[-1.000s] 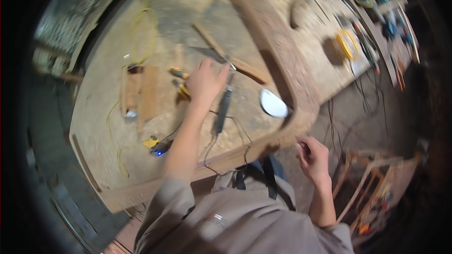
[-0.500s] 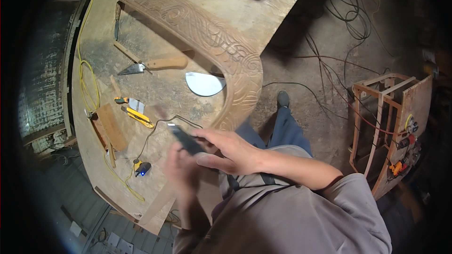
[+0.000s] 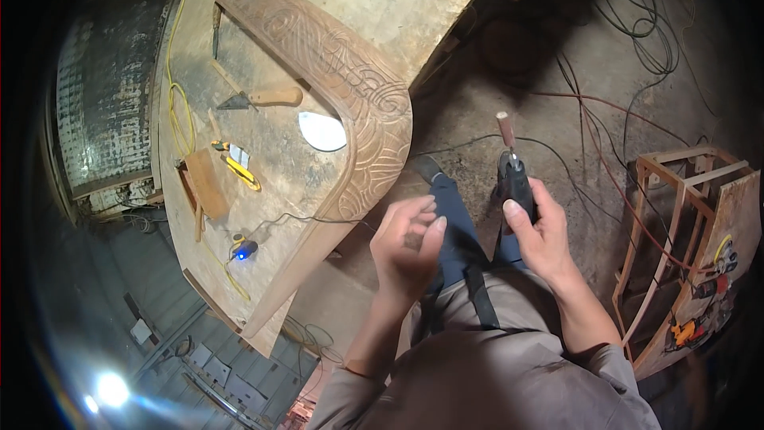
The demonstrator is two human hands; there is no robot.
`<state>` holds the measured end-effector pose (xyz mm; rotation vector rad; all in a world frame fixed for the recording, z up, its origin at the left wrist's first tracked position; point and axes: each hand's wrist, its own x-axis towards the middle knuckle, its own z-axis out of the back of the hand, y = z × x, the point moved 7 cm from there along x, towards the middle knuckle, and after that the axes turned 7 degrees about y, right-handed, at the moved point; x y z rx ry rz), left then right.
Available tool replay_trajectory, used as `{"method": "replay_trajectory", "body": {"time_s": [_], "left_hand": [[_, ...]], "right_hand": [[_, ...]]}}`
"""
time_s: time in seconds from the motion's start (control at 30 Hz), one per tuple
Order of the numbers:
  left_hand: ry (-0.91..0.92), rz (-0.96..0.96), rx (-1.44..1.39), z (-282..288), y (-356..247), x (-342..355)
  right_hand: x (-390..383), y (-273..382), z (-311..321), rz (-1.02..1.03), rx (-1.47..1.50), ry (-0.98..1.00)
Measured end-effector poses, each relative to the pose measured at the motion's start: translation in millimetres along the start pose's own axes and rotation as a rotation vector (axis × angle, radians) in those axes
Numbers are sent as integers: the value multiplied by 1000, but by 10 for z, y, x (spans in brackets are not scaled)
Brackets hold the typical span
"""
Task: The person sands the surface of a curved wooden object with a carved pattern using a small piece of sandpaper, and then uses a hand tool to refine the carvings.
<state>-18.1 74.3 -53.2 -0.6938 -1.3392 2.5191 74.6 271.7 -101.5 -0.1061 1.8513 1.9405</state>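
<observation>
My right hand (image 3: pixel 544 232) grips a black rotary grinder (image 3: pixel 516 185), held upright past the bench edge with its metal collar pointing away from me. On its tip sits a reddish-brown sanding roll (image 3: pixel 505 129). My left hand (image 3: pixel 406 248) hovers to the left of the grinder, apart from it, fingers curled in toward the thumb. A small dark patch shows between those fingers; what it is I cannot make out. Left of both hands, a long curved wooden piece with carved swirls (image 3: pixel 342 72) lies on the workbench (image 3: pixel 263 48).
On the bench lie a trowel-like tool (image 3: pixel 274 97), a white half-round plate (image 3: pixel 322 131), a yellow utility knife (image 3: pixel 243 173), a wood block (image 3: pixel 207 183) and a small device with a blue light (image 3: pixel 244 251). Cables (image 3: pixel 637 16) cross the floor. A wooden frame stand (image 3: pixel 676 207) is at right.
The grinder has moved right in my right hand, from beside the bench to over the floor, and points away from me. My left hand has come off it. The view has shifted.
</observation>
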Motion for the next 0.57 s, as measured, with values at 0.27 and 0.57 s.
{"method": "replay_trajectory", "body": {"time_s": [0.27,0.57], "left_hand": [[23,-31,96,133,159,205],[200,-22,-59,344,424,473]], "right_hand": [[23,1,119,-43,-97,-223],[2,-118,-462,-184,1091,-28]]}}
